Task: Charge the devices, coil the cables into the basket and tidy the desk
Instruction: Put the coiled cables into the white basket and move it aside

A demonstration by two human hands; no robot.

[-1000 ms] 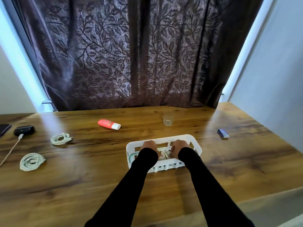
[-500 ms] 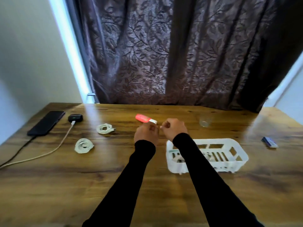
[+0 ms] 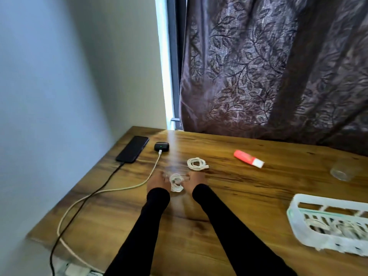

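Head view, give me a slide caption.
Both hands reach a coiled white cable on the wooden desk.

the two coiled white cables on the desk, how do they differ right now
The near cable sits between the left hand and the right hand, which close in on it from both sides; the far cable lies alone, untouched. The near cable is motion-blurred, while the far cable is sharp, with a plug end sticking out to the right. Both are white, coiled, and on the desk, not in the basket.
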